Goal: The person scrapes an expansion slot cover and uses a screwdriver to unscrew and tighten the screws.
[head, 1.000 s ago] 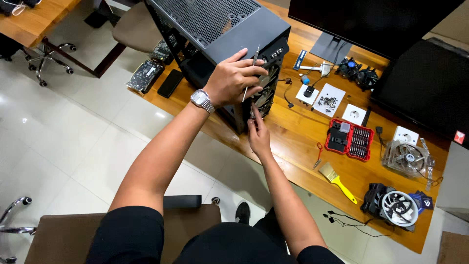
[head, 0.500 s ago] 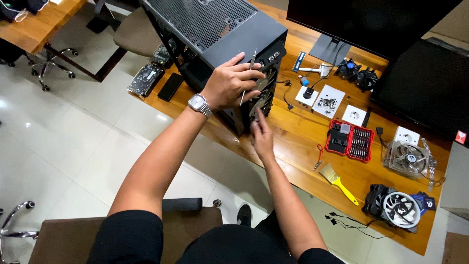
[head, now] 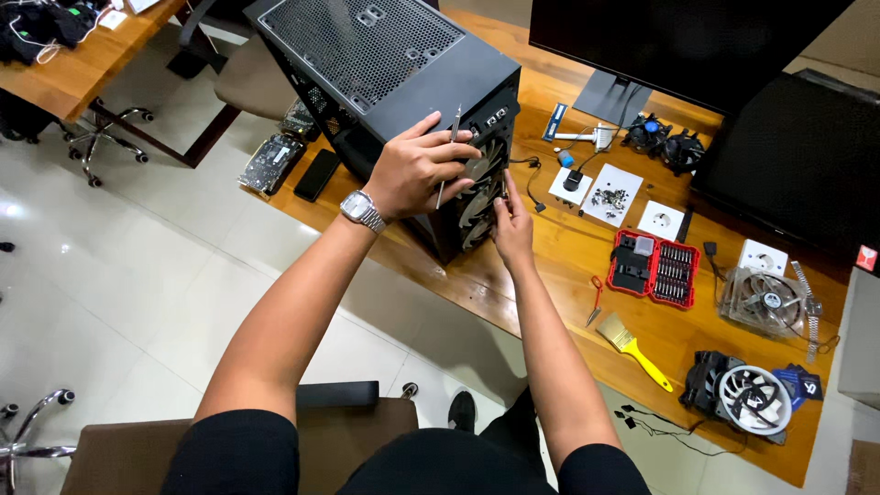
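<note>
While the person sits at the wooden surface point(head: 568, 275), the black metal computer case with a mesh top point(head: 385, 64) stands on it as the landmark. Nearest the case's fan-covered front, the right hand point(head: 511, 225) pinches its fingertips against the fan grille, the grip nearly closed; whether it holds anything cannot be told. Just above it, the left hand point(head: 417, 170), wearing a silver wristwatch point(head: 361, 210), curls over the case's front top corner with a thin silver screwdriver point(head: 448, 154) held upright in its fingers. Since the earlier frames both hands have kept their places on the case; only the view has shifted slightly. Right of the case lie a yellow-handled brush point(head: 637, 348), a red bit set point(head: 656, 269) and, farther off, a black monitor point(head: 678, 46).
</note>
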